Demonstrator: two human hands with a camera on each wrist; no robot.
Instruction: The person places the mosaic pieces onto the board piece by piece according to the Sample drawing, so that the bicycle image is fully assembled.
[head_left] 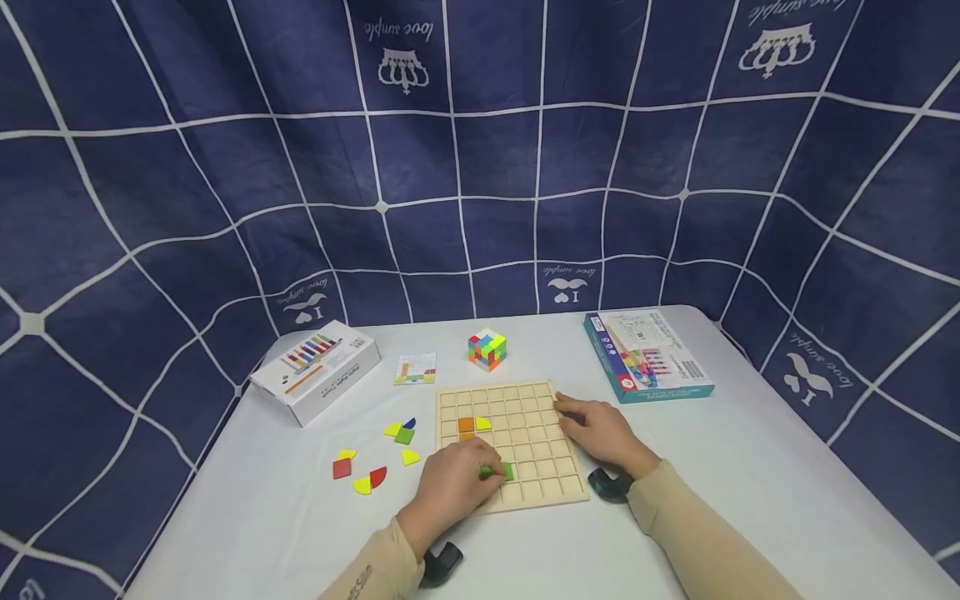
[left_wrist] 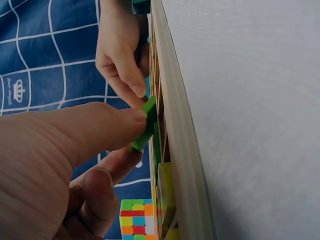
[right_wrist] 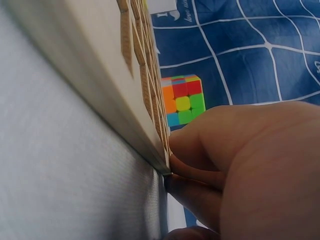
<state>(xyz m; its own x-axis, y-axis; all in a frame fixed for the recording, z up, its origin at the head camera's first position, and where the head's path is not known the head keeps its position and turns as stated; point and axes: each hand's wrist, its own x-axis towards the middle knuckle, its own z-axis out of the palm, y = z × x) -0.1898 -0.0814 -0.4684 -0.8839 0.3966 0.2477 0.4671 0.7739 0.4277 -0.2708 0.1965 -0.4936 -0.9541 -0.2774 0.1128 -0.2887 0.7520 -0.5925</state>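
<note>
My left hand (head_left: 456, 479) pinches a green tile (left_wrist: 146, 125) between thumb and fingers, low over the near part of a wooden grid board (head_left: 528, 437). Another green piece (head_left: 508, 472) sits in the board just beside it. Further up the grid lie an orange square (head_left: 466, 424) and a yellow quarter-circle (head_left: 483, 423), with a second orange piece (head_left: 467, 437) partly hidden behind the left hand. At the board's right edge, my right hand (head_left: 603, 435) grips the rim, thumb at the top and fingers against the side, as the right wrist view shows.
Loose red, yellow, green and blue pieces (head_left: 341, 468) are scattered left of the board. Behind it stand a pattern card (head_left: 416, 369) and a colour puzzle cube (head_left: 487, 349). A white box (head_left: 318, 371) lies at the back left, a teal-edged box (head_left: 648, 354) at the back right.
</note>
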